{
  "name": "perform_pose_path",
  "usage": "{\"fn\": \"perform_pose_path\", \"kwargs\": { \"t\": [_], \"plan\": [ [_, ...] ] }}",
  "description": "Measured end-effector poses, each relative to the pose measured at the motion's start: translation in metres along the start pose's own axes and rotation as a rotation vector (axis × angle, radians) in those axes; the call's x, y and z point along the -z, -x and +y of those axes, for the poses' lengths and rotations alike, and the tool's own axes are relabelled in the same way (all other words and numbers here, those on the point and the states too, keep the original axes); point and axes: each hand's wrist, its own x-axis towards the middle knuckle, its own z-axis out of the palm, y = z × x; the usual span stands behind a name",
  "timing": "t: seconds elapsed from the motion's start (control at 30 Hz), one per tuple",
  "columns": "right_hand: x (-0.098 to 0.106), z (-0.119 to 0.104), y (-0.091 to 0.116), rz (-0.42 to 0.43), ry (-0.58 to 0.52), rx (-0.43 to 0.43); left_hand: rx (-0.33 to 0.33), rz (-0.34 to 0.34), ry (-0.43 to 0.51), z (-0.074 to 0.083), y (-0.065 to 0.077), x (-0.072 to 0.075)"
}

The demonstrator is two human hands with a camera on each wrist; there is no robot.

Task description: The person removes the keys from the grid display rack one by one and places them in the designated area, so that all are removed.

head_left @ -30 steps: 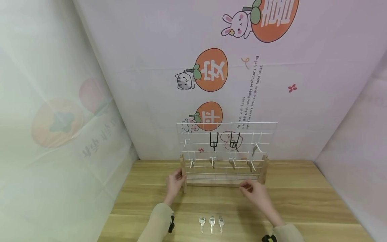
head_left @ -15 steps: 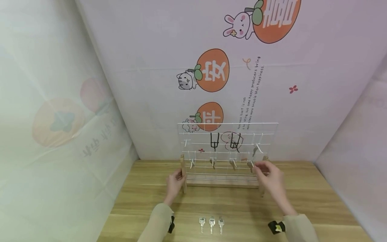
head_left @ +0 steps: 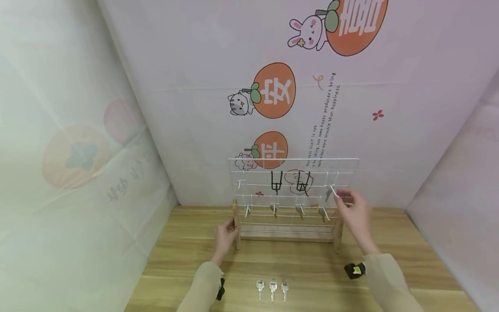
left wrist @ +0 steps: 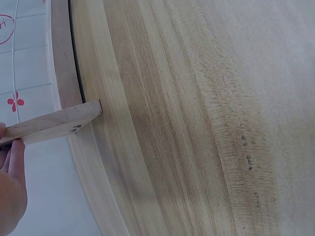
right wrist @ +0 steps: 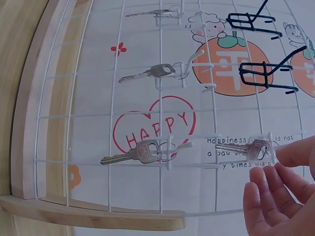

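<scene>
Left hand [head_left: 226,236] grips the left post [left wrist: 64,119] of the rack [head_left: 286,238], a brace worth holding firm so the wire front does not rock. To its right, three loose keys [head_left: 273,285] lie in a row on the table [head_left: 195,216]. Farthest right, the right hand [head_left: 356,216] has bent fingers at the tip of the upper white hook [head_left: 334,191], where a key [right wrist: 248,149] hangs; whether they pinch or merely touch, I cannot tell. Light fingertips, moved along the hook's slant, should avoid jolting it.
</scene>
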Motion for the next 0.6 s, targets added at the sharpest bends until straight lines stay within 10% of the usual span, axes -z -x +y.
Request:
{"fn": "perform_pose_path", "kwargs": {
  "t": [0.6],
  "plan": [
    [-0.008, -0.001, -0.016, 0.001, 0.051, -0.027, 0.028, -0.008, 0.002, 0.001, 0.000, 0.002]
  ]
}}
